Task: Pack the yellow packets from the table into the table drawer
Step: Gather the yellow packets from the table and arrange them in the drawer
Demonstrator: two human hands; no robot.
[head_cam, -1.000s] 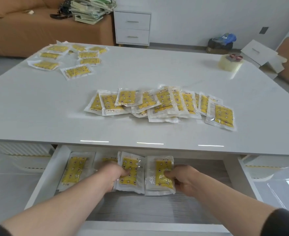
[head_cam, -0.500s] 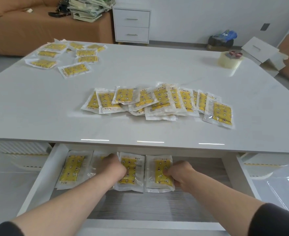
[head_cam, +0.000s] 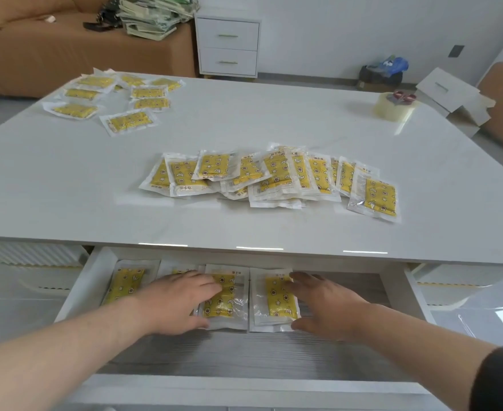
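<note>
The open table drawer (head_cam: 81, 289) holds a row of yellow packets in clear wrappers. My left hand (head_cam: 179, 302) lies flat with straight fingers on one packet (head_cam: 223, 298) in the middle of the row. My right hand (head_cam: 327, 304) is spread open over the right edge of the neighbouring packet (head_cam: 274, 298). Another packet (head_cam: 125, 284) lies at the drawer's left end. A heap of several yellow packets (head_cam: 274, 176) covers the middle of the white table (head_cam: 244, 114). A second group of packets (head_cam: 114, 97) lies at the far left corner.
A roll of clear tape (head_cam: 394, 106) stands at the table's far right. Behind the table are a brown sofa (head_cam: 36, 54) with a stack of papers, a white two-drawer cabinet (head_cam: 228, 46) and a cardboard box (head_cam: 449, 90) on the floor.
Both hands gripped packets in the drawer a second ago. Their fingers have since straightened and spread, letting the two packets lie flat side by side.
</note>
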